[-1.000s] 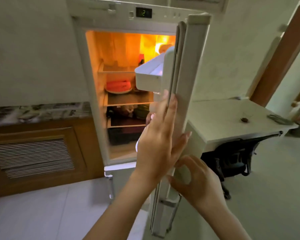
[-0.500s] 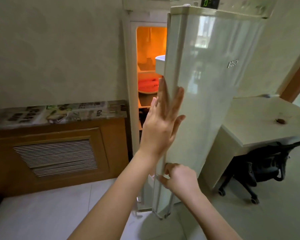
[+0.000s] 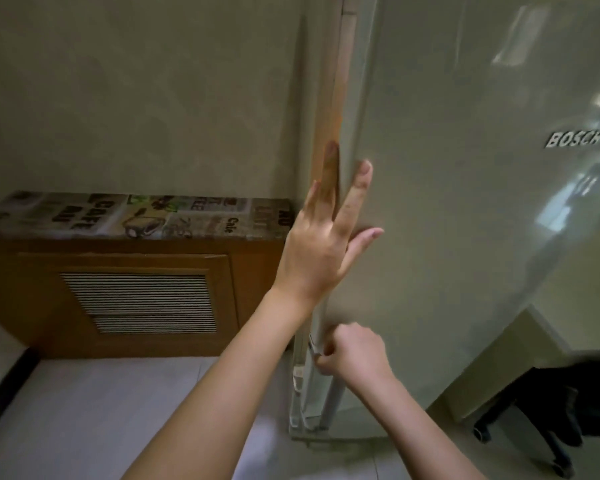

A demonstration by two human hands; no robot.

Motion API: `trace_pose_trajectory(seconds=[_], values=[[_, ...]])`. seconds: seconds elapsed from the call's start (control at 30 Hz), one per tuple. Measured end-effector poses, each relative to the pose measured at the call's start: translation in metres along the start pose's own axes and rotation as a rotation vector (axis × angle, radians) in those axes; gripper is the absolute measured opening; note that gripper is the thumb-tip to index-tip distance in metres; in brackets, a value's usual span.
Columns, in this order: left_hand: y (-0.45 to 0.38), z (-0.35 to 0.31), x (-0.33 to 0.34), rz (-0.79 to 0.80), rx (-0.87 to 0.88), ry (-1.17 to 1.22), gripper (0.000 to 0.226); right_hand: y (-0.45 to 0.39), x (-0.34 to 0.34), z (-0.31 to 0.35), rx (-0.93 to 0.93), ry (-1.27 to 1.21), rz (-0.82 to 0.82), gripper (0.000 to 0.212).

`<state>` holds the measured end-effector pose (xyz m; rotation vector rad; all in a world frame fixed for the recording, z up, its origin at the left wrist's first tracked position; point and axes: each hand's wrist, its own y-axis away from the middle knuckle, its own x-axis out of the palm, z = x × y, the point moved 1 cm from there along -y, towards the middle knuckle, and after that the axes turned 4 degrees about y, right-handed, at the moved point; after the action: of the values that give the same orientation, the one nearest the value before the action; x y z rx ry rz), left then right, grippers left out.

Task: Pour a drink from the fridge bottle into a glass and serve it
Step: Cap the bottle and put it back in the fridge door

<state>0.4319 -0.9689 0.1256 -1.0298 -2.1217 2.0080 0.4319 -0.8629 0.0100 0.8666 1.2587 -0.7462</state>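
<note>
Fridge door [image 3: 465, 237]: nearly closed; a thin orange-lit gap shows along its left edge.
Left hand [image 3: 321, 244]: your fingers [image 3: 355, 192] are straight and spread, flat against the door edge, holding nothing; placed there, likely, to press the door.
Right hand [image 3: 354, 351]: your fingers are curled round the door handle [image 3: 312, 351] low on the edge, steadying the swing.
Bottle: not visible; you cannot tell where it is.
Glass: not visible.
Beside: a wooden cabinet [image 3: 136, 292] to the left.
</note>
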Motion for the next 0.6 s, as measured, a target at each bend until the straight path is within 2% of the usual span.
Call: trace_pose_trajectory(seconds=[0.27, 0.6], values=[[0.012, 0.043, 0.043, -0.098, -0.024, -0.424, 0.074, -0.062, -0.004, -0.002, -0.134, -0.016, -0.012, 0.027], [0.003, 0.079, 0.063, -0.149, 0.026, -0.490, 0.073, -0.099, -0.013, -0.001, -0.202, -0.044, -0.046, 0.025]])
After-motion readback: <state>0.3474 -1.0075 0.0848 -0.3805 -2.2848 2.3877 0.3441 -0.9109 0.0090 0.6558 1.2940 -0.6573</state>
